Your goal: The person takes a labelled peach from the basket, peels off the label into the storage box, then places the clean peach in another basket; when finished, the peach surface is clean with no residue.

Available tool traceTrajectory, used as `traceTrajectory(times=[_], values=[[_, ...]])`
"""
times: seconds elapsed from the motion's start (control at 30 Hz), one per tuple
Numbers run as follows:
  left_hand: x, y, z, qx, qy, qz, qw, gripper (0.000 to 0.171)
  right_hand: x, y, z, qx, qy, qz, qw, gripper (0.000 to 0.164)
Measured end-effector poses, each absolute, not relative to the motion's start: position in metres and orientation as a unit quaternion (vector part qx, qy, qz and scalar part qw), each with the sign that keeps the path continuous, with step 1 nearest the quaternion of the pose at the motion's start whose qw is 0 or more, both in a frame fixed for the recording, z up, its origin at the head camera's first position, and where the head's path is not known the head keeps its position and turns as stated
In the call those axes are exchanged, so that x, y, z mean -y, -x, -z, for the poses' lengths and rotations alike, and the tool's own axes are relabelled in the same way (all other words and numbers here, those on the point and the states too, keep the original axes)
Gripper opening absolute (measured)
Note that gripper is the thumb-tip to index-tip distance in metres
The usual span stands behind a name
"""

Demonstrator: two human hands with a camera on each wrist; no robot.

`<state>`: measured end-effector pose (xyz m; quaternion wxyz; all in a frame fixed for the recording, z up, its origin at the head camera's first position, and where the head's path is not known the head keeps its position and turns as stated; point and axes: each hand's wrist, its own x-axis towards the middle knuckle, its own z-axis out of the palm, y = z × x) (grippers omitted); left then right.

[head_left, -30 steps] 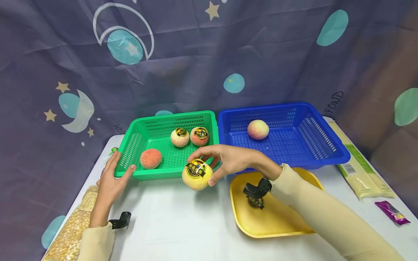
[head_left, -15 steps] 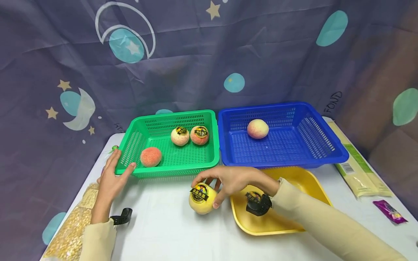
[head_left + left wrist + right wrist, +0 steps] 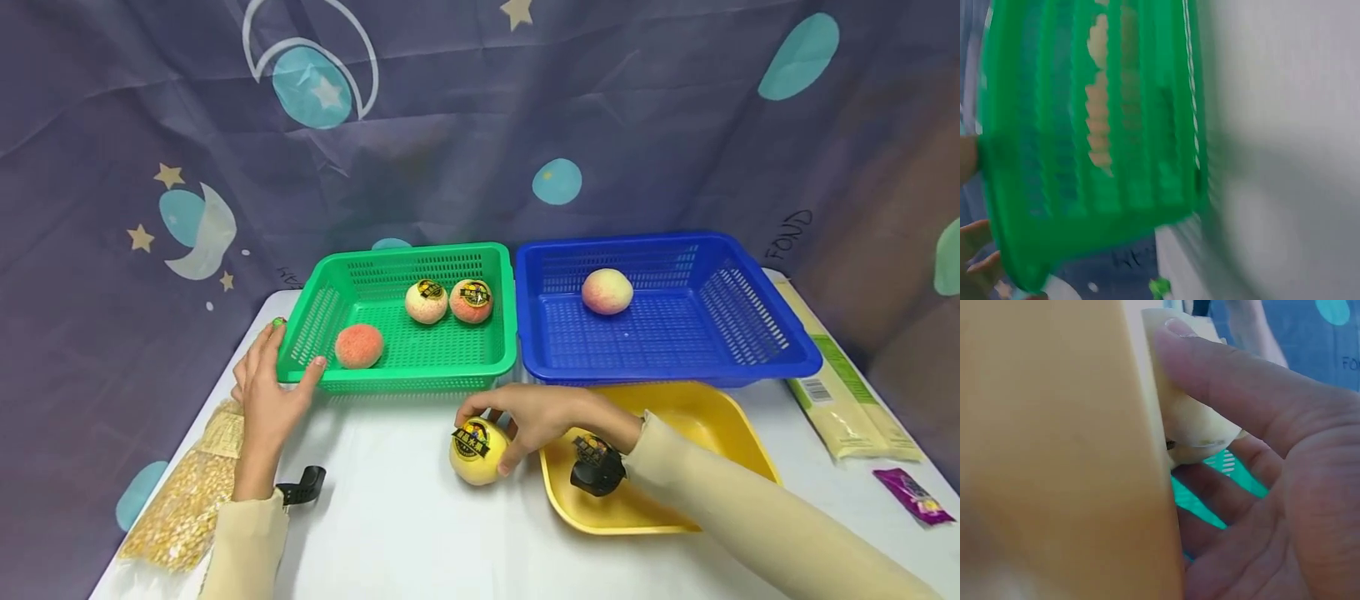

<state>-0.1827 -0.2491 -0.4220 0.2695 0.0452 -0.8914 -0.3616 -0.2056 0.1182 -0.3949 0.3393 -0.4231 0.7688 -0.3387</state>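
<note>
In the head view my right hand (image 3: 532,421) grips a yellow peach (image 3: 478,471) with a black sticker, thumb on its near side and fingers over the top. It is in front of the green basket (image 3: 420,379), by the left edge of the yellow tray (image 3: 551,492). The right wrist view shows the thumb on the peach (image 3: 1200,425). My left hand (image 3: 272,396) rests at the green basket's front left corner, fingers along the outer side, thumb at the front rim. Inside that basket are a red peach (image 3: 359,347) and two stickered peaches (image 3: 426,305).
A blue basket (image 3: 637,372) with one pale peach (image 3: 607,292) stands right of the green one. A sticker shows in the yellow tray. At left lies a bag of yellow kernels (image 3: 180,508); at right, a long pale packet (image 3: 840,392) and a purple wrapper (image 3: 911,497).
My right hand has drawn the yellow peach back from the green basket's front rim, nearer to me. My left hand has stayed at the basket's corner. The head view has shifted slightly.
</note>
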Motion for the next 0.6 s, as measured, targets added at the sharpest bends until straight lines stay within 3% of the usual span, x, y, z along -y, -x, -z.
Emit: traceTrajectory(times=[0.13,0.27,0.33,0.43,0.53,0.6], values=[[0.217,0.172,0.414,0.860,0.042,0.368,0.352,0.049,-0.123,0.206,0.395,-0.783,0.422,0.332,0.316,0.068],[0.184,0.158,0.406,0.855,0.157,0.371,0.326,0.033,-0.126,0.207,0.396,-0.785,0.418,0.343,0.302,0.068],[0.173,0.150,0.405,0.867,0.186,0.374,0.271,0.032,-0.125,0.208,0.397,-0.783,0.420,0.350,0.297,0.068],[0.160,0.142,0.409,0.890,0.191,0.392,0.136,0.039,-0.122,0.208,0.398,-0.782,0.424,0.356,0.285,0.067],[0.149,0.138,0.420,0.900,0.172,0.400,0.003,0.057,-0.120,0.206,0.399,-0.785,0.429,0.354,0.273,0.067],[0.141,0.136,0.428,0.897,0.159,0.409,-0.053,0.071,-0.120,0.204,0.399,-0.791,0.431,0.345,0.263,0.066]])
